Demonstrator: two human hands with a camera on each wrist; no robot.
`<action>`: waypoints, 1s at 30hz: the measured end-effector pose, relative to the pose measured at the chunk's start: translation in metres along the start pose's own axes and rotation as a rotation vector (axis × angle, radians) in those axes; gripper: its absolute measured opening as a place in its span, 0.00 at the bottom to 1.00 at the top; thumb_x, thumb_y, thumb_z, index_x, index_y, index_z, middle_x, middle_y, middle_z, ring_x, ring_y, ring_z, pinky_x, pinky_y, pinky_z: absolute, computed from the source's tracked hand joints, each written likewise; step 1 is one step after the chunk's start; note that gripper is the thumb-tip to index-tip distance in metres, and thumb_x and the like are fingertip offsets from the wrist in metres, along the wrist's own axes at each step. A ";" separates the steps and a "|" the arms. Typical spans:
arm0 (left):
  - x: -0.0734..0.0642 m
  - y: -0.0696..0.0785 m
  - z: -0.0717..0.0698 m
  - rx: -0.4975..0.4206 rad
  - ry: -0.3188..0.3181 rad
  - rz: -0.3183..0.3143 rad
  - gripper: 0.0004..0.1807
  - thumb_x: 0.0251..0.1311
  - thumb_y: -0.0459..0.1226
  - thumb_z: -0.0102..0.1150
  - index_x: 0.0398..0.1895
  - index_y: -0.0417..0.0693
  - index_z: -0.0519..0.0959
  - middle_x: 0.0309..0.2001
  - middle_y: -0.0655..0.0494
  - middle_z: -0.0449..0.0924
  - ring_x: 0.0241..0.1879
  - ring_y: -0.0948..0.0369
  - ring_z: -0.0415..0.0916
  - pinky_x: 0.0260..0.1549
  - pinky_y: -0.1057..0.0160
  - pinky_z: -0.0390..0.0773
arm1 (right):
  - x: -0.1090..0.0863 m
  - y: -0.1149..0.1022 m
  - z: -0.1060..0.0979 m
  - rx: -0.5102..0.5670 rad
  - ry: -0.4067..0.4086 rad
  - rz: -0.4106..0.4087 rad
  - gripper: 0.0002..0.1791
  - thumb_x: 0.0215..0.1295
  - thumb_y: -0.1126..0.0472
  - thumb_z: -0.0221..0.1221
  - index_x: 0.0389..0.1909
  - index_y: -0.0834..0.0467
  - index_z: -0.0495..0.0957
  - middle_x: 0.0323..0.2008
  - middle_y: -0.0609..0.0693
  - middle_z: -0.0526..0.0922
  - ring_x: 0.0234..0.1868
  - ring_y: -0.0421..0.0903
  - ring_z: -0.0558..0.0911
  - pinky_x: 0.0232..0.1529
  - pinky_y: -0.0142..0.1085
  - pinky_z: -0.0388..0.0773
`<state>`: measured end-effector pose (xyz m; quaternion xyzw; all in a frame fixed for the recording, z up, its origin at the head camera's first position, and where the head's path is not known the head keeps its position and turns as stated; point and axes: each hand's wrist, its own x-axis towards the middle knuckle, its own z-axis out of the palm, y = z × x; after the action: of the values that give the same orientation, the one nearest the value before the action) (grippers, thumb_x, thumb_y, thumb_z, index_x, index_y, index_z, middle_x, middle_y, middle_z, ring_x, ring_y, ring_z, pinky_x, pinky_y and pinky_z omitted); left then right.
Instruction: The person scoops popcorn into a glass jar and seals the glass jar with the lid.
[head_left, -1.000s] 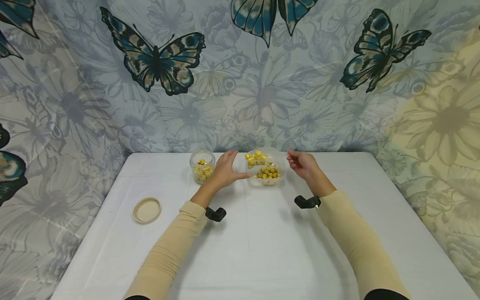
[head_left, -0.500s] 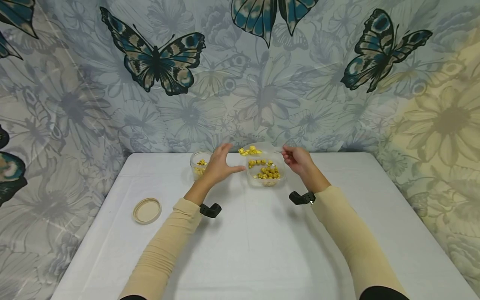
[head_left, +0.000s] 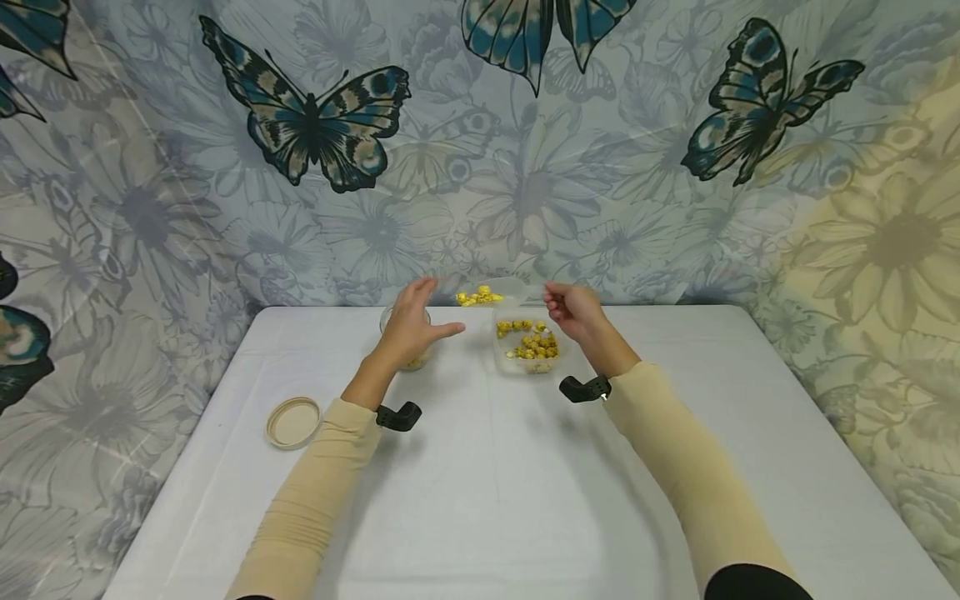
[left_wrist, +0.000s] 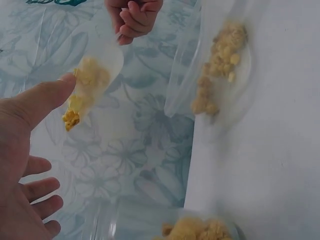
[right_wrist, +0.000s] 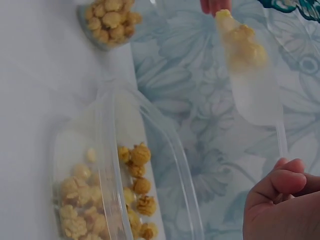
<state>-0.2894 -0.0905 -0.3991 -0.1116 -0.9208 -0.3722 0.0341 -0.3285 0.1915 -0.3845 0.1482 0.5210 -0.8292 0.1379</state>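
My right hand (head_left: 577,312) pinches the thin handle of a translucent plastic scoop (right_wrist: 257,97), raised above the table's far edge. Yellow popcorn (head_left: 478,296) lies on the scoop, whose tip points left. Beneath it stands a clear plastic container (right_wrist: 107,150), partly filled with caramel-coloured popcorn (head_left: 532,343). My left hand (head_left: 408,325) is held with its fingers spread and thumb out, in front of a glass jar (left_wrist: 120,220) that it mostly hides in the head view. Popcorn (right_wrist: 112,20) fills part of the jar. Whether the left hand touches the scoop tip is unclear.
A round beige lid (head_left: 272,425) lies on the left of the white-covered table (head_left: 480,500). Behind the table's far edge hangs a butterfly-print cloth (head_left: 540,192). Black camera mounts (head_left: 399,417) sit on both wrists.
The right hand has lifted the loaded scoop out of the container and carried it left. The left hand has moved left and slightly up, now covering much of the jar.
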 end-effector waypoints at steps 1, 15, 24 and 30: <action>-0.001 -0.002 -0.001 -0.001 0.004 -0.006 0.52 0.51 0.56 0.70 0.75 0.47 0.57 0.76 0.46 0.50 0.75 0.44 0.49 0.70 0.38 0.57 | 0.001 0.001 0.001 -0.003 -0.001 -0.001 0.10 0.75 0.64 0.48 0.34 0.60 0.74 0.17 0.48 0.76 0.17 0.38 0.69 0.16 0.24 0.62; -0.014 -0.026 -0.014 -0.050 0.041 -0.068 0.52 0.53 0.55 0.69 0.76 0.47 0.54 0.76 0.46 0.48 0.76 0.44 0.45 0.70 0.37 0.54 | 0.011 0.016 0.026 -0.060 0.012 -0.007 0.11 0.75 0.64 0.47 0.52 0.63 0.71 0.18 0.46 0.75 0.17 0.37 0.68 0.16 0.24 0.61; -0.015 -0.047 -0.018 -0.064 0.038 -0.150 0.54 0.53 0.54 0.69 0.77 0.47 0.50 0.77 0.44 0.44 0.77 0.43 0.41 0.70 0.36 0.53 | 0.015 0.028 0.041 -0.098 0.038 -0.014 0.12 0.75 0.64 0.48 0.53 0.65 0.71 0.19 0.47 0.75 0.18 0.37 0.67 0.17 0.24 0.61; -0.014 -0.060 -0.018 -0.138 0.005 -0.233 0.58 0.49 0.56 0.70 0.78 0.50 0.47 0.78 0.43 0.40 0.77 0.42 0.41 0.70 0.35 0.53 | 0.018 0.032 0.050 -0.118 0.049 -0.025 0.13 0.74 0.63 0.51 0.53 0.67 0.72 0.19 0.46 0.75 0.19 0.37 0.68 0.17 0.24 0.62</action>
<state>-0.2899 -0.1479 -0.4291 -0.0049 -0.8996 -0.4364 -0.0146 -0.3379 0.1314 -0.3974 0.1536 0.5741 -0.7947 0.1234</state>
